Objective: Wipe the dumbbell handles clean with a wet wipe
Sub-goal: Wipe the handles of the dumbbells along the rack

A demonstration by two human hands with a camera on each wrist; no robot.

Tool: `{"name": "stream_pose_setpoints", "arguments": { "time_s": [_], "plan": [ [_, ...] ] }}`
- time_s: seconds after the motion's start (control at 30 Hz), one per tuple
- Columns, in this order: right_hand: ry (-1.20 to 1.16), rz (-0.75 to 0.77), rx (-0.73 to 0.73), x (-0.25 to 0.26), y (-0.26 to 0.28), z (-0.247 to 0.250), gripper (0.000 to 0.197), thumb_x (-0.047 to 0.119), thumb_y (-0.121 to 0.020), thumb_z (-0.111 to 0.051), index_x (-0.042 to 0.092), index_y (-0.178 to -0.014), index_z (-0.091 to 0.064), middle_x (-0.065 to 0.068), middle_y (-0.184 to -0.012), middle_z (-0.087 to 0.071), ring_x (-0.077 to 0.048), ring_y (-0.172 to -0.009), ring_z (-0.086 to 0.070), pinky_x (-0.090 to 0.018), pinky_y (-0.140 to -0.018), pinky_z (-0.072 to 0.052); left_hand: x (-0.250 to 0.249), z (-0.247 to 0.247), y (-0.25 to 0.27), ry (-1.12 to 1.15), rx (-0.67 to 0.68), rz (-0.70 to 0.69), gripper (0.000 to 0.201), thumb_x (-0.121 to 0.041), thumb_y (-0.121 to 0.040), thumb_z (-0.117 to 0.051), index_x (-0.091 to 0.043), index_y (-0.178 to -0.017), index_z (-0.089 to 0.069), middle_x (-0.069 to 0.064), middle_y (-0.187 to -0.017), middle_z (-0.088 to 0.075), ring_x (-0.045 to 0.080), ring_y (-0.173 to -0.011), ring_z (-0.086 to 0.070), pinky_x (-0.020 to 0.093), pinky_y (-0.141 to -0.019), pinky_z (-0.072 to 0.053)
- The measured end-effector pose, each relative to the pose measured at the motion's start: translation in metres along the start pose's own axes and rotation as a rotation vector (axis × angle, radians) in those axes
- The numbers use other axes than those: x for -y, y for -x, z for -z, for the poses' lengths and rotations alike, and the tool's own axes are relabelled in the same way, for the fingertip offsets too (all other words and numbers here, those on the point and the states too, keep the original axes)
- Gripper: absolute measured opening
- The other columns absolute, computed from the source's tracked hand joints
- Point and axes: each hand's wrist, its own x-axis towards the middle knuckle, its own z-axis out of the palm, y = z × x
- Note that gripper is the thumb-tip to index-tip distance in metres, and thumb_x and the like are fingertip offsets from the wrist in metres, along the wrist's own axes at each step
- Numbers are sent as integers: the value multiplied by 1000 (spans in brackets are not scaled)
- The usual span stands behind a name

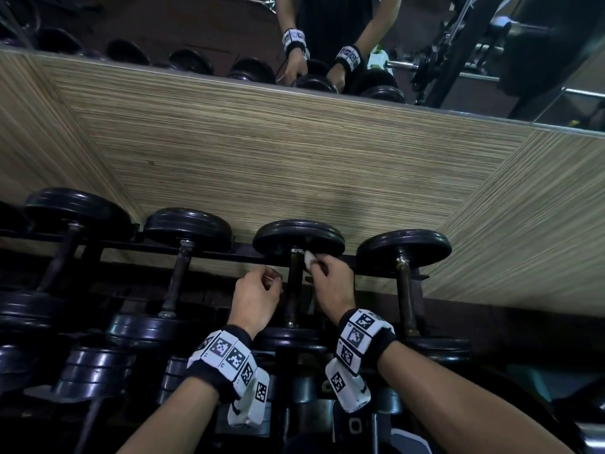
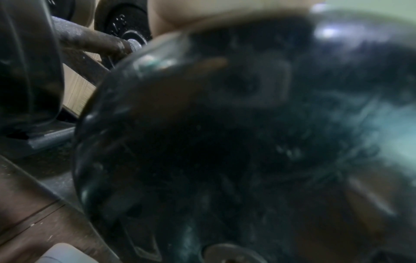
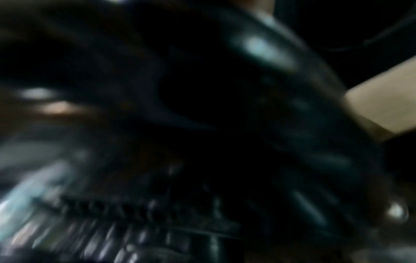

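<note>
Several black dumbbells lie on a dark rack point(image 1: 229, 255) against a wood-grain wall. My right hand point(image 1: 327, 273) pinches a small white wet wipe point(image 1: 308, 258) against the top of the third dumbbell's dark handle point(image 1: 292, 290), just under its far plate point(image 1: 298, 239). My left hand point(image 1: 258, 290) hovers just left of that handle with loosely curled fingers, holding nothing I can see. In the left wrist view a blurred black plate point(image 2: 202, 142) fills the frame, with a neighbouring handle point(image 2: 90, 41) behind it. The right wrist view is dark and blurred.
Neighbouring dumbbells lie left point(image 1: 178, 276) and right point(image 1: 406, 290) of the one being wiped. More plates point(image 1: 95, 368) sit on a lower tier near me. A mirror point(image 1: 294, 34) above the wall panel reflects my arms and other gym machines.
</note>
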Motion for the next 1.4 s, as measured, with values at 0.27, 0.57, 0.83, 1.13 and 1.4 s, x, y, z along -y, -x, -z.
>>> {"name": "stream_pose_setpoints", "arguments": {
  "time_s": [0.27,0.57,0.83,1.13,1.4],
  "plan": [
    [112,97,123,13,9,-4,24,28,-99,-55,21,-114,-72,-2,-88,-76,-17,-76,-69,-34,-74,-54,3,1,-1,35,15,-33,4,-15,-95,-62,-17,-96,-65,-9,-77,-66,2,-70,-61,7,-68,-44],
    [-259,-43,26,5,29,-1,11,16,-96,-64,17,-102,-74,6,-89,-76,-3,-85,-71,-26,-83,-56,-8,20,-24,383,353,-26,12,-8,-94,-64,1,-102,-65,11,-87,-71,12,-77,-67,18,-64,-56],
    [-199,-120,-24,3,29,-3,18,22,-102,-52,25,-99,-69,4,-71,-73,-12,-71,-68,-40,-76,-58,10,0,-60,234,344,196,15,-4,-100,-52,-4,-90,-63,11,-85,-69,2,-57,-68,15,-50,-53],
    [-198,-134,18,9,33,2,19,23,-103,-51,22,-97,-69,1,-70,-73,-2,-53,-55,-26,-61,-48,-5,-5,-62,335,249,194,24,4,-97,-53,-6,-82,-68,10,-72,-70,20,-66,-68,31,-65,-58],
    [-221,-151,47,12,35,3,19,23,-103,-51,22,-100,-70,-3,-70,-73,-1,-51,-54,-21,-55,-45,-12,7,-40,66,128,-217,13,-5,-90,-66,-10,-98,-76,-12,-75,-69,-12,-69,-64,6,-67,-48]
  ]
}}
